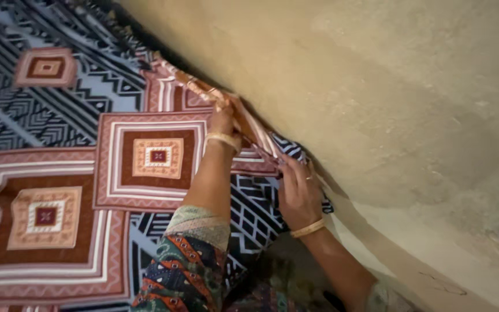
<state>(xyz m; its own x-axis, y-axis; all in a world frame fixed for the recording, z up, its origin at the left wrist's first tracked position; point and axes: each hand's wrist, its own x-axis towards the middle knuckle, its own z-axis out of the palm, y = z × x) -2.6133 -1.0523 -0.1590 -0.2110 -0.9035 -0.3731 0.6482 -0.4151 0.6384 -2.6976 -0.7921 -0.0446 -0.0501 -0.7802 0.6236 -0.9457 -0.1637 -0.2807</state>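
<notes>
I'm looking down along a patterned bedsheet (88, 173), blue and black zigzags with big brown-and-pink nested squares, spread flat and running right up against a rough tan wall (388, 104). My left hand (223, 121) is out ahead, fingers closed on the sheet's edge where it bunches in a ridge against the wall, a pale bangle (223, 140) at the wrist. My right hand (298, 193) sits nearer to me on the same edge, fingers pressed together and curled down onto the cloth (a ring shows on one finger, and a second bangle (308, 229) at that wrist). The gathered border runs diagonally between the two hands. A multicoloured sleeve (189, 266) covers my left forearm, low in view.
</notes>
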